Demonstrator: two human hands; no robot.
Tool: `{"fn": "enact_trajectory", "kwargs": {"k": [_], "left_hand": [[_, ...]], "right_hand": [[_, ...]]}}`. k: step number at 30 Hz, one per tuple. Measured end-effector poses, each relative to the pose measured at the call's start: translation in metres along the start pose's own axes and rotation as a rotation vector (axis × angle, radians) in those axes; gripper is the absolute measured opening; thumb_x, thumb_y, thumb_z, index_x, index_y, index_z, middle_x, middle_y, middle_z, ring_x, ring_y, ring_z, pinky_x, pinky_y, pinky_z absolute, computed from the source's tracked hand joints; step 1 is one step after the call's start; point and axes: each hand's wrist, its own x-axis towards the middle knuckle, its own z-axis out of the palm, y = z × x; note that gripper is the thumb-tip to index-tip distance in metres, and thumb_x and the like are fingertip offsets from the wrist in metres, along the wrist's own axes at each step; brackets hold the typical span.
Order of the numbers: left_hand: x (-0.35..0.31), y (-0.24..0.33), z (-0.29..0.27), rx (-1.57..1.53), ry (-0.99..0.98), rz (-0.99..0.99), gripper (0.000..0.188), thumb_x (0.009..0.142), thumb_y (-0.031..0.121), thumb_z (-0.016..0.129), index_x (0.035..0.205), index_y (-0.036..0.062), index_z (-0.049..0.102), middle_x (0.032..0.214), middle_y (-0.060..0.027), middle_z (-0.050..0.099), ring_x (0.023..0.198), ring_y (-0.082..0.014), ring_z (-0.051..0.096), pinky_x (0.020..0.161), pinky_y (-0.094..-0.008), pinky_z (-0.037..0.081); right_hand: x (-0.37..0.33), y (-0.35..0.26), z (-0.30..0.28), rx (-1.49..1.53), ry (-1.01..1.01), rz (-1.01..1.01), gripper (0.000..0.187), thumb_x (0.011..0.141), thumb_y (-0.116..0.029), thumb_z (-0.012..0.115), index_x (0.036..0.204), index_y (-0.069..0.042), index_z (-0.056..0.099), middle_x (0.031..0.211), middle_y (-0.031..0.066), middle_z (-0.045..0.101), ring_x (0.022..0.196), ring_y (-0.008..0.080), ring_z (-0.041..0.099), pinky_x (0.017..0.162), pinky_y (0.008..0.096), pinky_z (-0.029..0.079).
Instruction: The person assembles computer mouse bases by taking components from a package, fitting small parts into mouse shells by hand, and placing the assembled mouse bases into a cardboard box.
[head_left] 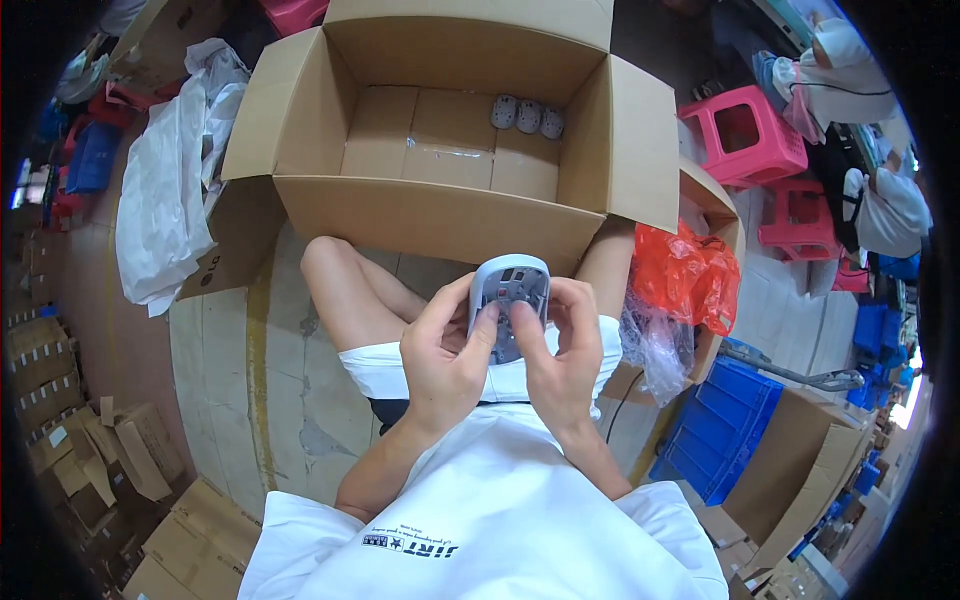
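Note:
In front of my lap I hold an oval, pale grey and white plastic shell that looks like an opened computer mouse [511, 272]. Its inner face, with dark slots and small parts, is turned up toward me. My left hand [447, 345] grips its left side, and its thumb presses on the inner face. On the right side my right hand [560, 350] holds it the same way, thumb beside the other thumb. Beyond my hands stands a large open cardboard box [440, 205]. Three similar pale oval pieces [527, 115] lie in its far right corner.
Red and clear plastic bags [685, 275] fill a carton to my right. Beside it sits a blue crate [722, 425]. Pink stools [745, 135] stand at the far right, near other people. White sheeting [165, 200] hangs at the left; flattened cartons [195, 545] lie lower left.

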Motion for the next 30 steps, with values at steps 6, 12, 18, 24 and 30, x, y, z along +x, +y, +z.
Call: {"fn": "enact_trajectory", "kwargs": {"k": [6, 12, 18, 24, 30], "left_hand": [[-0.003, -0.005, 0.0, 0.017, -0.011, -0.001, 0.029, 0.087, 0.0, 0.06, 0.116, -0.0062, 0.057, 0.096, -0.0138, 0.067, 0.078, -0.0146, 0.064, 0.067, -0.0208, 0.052], [-0.003, -0.006, 0.002, 0.01, 0.007, -0.023, 0.031, 0.087, -0.002, 0.06, 0.117, -0.0059, 0.057, 0.099, -0.014, 0.067, 0.082, -0.0136, 0.064, 0.072, -0.0201, 0.052], [-0.002, -0.01, 0.003, 0.033, -0.002, 0.045, 0.03, 0.086, -0.002, 0.059, 0.116, -0.0061, 0.057, 0.094, -0.0134, 0.067, 0.074, -0.0142, 0.062, 0.063, -0.0208, 0.051], [-0.001, -0.01, 0.001, 0.063, -0.016, 0.042, 0.031, 0.084, -0.002, 0.059, 0.115, -0.0056, 0.058, 0.091, -0.0128, 0.067, 0.071, -0.0137, 0.061, 0.06, -0.0205, 0.05], [0.001, -0.008, -0.002, 0.064, -0.035, 0.034, 0.032, 0.081, -0.002, 0.061, 0.112, -0.0048, 0.059, 0.086, -0.0111, 0.067, 0.068, -0.0126, 0.059, 0.057, -0.0199, 0.048]], "right_hand": [[0.001, -0.005, -0.007, -0.088, -0.163, 0.109, 0.022, 0.084, -0.004, 0.066, 0.104, 0.002, 0.062, 0.097, 0.0069, 0.056, 0.079, 0.0128, 0.054, 0.064, 0.0217, 0.045], [0.006, -0.015, -0.007, -0.129, -0.184, 0.124, 0.024, 0.081, -0.002, 0.067, 0.104, 0.006, 0.062, 0.099, 0.0111, 0.058, 0.075, 0.0156, 0.056, 0.062, 0.0238, 0.048], [0.008, -0.017, -0.002, -0.181, -0.17, 0.156, 0.02, 0.083, -0.005, 0.067, 0.101, 0.001, 0.064, 0.096, 0.0064, 0.058, 0.077, 0.0127, 0.055, 0.064, 0.0211, 0.047], [0.012, -0.017, -0.008, -0.17, -0.2, 0.184, 0.017, 0.081, -0.005, 0.068, 0.097, 0.001, 0.066, 0.093, 0.0054, 0.06, 0.076, 0.0119, 0.054, 0.06, 0.0203, 0.046], [0.018, -0.02, -0.014, -0.131, -0.259, 0.203, 0.016, 0.08, -0.004, 0.069, 0.095, 0.001, 0.067, 0.09, 0.0048, 0.06, 0.075, 0.0113, 0.053, 0.058, 0.0197, 0.046]]}}
